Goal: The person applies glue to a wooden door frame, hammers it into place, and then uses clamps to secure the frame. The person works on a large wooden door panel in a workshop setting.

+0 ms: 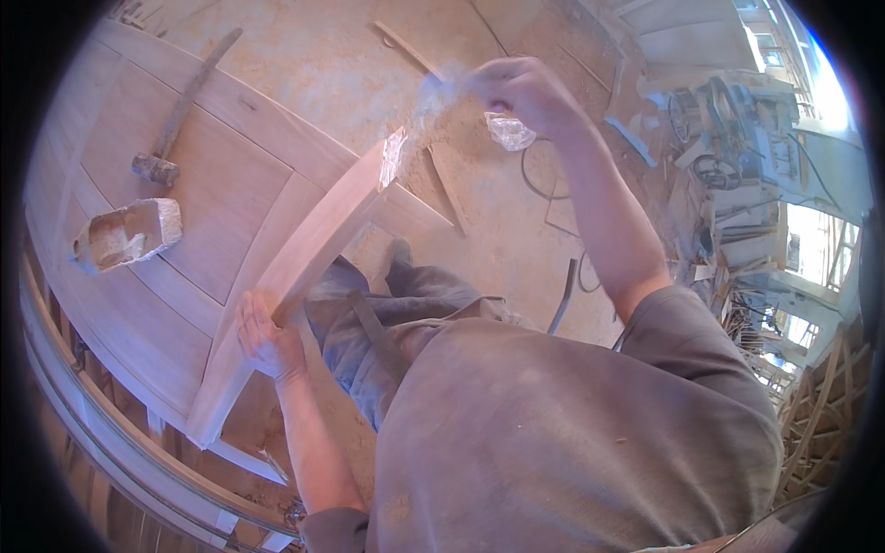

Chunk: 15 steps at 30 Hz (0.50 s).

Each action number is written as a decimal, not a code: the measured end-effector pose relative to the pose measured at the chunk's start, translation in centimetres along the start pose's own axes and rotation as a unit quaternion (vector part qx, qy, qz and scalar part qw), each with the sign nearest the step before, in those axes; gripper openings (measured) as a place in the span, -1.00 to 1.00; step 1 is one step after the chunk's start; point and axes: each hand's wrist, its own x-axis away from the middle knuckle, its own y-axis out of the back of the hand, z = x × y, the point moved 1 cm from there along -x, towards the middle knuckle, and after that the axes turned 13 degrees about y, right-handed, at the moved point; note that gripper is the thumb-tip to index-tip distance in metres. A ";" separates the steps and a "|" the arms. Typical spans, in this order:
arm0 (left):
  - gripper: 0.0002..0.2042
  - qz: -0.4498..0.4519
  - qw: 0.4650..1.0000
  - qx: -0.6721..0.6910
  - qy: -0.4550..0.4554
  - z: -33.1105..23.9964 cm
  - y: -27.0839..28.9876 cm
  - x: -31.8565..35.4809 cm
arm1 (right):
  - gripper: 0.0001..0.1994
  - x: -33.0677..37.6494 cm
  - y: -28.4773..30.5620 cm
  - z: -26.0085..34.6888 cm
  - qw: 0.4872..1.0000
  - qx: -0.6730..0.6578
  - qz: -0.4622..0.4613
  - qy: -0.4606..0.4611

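Head view: left hand (269,345) grips beam (318,232); right hand (532,90), grip unclear; hammer (189,106), tub (170,227) on panel (226,175).

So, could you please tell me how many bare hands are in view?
2: the left hand is on the wooden beam, and the right hand is raised near the top, right of the beam's upper end. No others show.

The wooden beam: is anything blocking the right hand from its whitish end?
Nothing solid shows between the right hand and the wooden beam, only a gap and a pale blur I can't identify.
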 end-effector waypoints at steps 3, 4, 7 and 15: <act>-0.49 -0.026 0.999 -0.029 -0.001 1.3 2.0 -2.7 | -0.78 -1.3 -4.9 -0.3 0.956 0.285 -0.064 -0.030; -0.50 -0.021 1.000 -0.020 0.002 0.7 1.6 -2.0 | -0.77 -0.7 -5.1 -0.4 0.968 0.242 -0.058 -0.031; -0.49 -0.014 1.000 0.000 -0.001 -0.1 0.9 -0.7 | -0.76 0.5 -6.3 -2.6 0.963 0.259 -0.037 -0.065; -0.46 -0.017 1.000 0.012 -0.003 -0.2 1.2 -0.8 | -0.82 4.3 -0.4 -3.7 0.976 0.007 -0.172 -0.131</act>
